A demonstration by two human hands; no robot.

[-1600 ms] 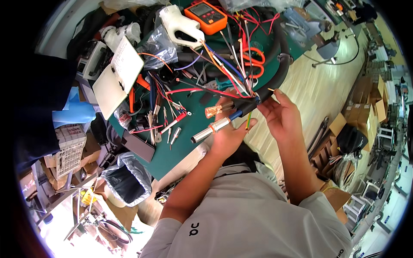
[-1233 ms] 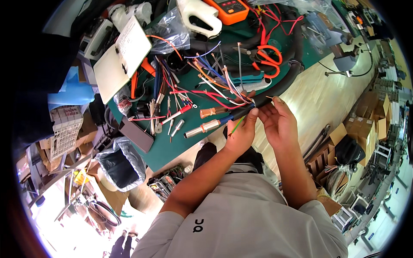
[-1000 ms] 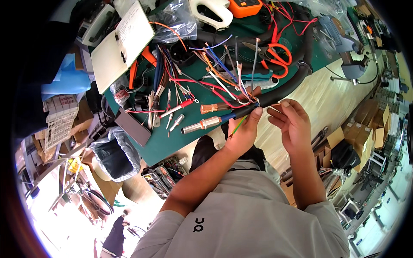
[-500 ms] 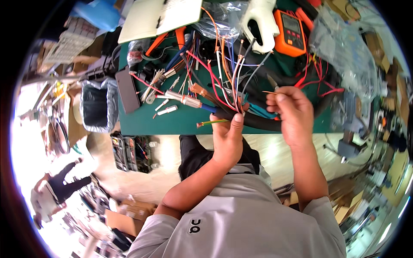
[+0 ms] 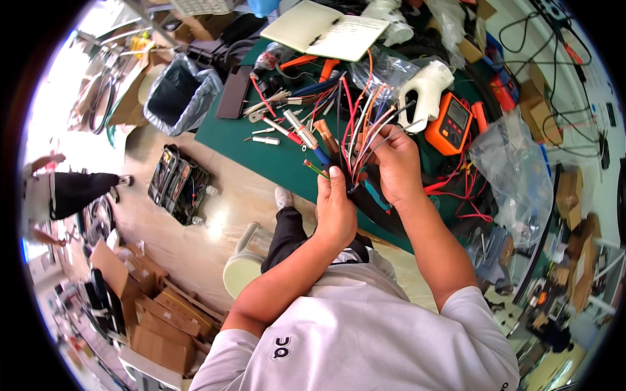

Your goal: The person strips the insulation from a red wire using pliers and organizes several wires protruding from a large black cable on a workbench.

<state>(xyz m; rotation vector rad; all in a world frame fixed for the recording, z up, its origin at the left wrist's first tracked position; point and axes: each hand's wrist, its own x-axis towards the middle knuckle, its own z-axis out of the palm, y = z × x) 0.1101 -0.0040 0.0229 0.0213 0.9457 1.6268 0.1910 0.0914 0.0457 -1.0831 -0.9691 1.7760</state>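
My left hand (image 5: pixel 337 210) is closed around a thick black cable (image 5: pixel 377 212) at the point where its inner wires fan out. Thin red, white, grey and orange wires (image 5: pixel 357 124) rise from the cable end. My right hand (image 5: pixel 398 166) is closed with its fingertips among these thin wires, on a grey one as far as I can see. Beside the bundle stand a blue wire with a silver pin terminal (image 5: pixel 301 128) and a bare copper end (image 5: pixel 323 129). A green-yellow wire (image 5: pixel 317 170) sticks out above my left thumb. Blue tool handles (image 5: pixel 375 193) show behind the cable.
On the green table (image 5: pixel 225 135) lie an orange multimeter (image 5: pixel 450 124) with red leads, a white pistol-shaped tool (image 5: pixel 427 91), an open notebook (image 5: pixel 355 36) and a dark phone (image 5: pixel 233 92). A lined bin (image 5: pixel 206 98), open toolbox (image 5: pixel 179 176) and stool (image 5: pixel 241 274) stand left; a person (image 5: pixel 81 195) is further off.
My right hand has moved from right of the cable, where it pinched a thin orange-brown strand, up to the fanned wires. My left hand stays on the cable. The whole view has turned.
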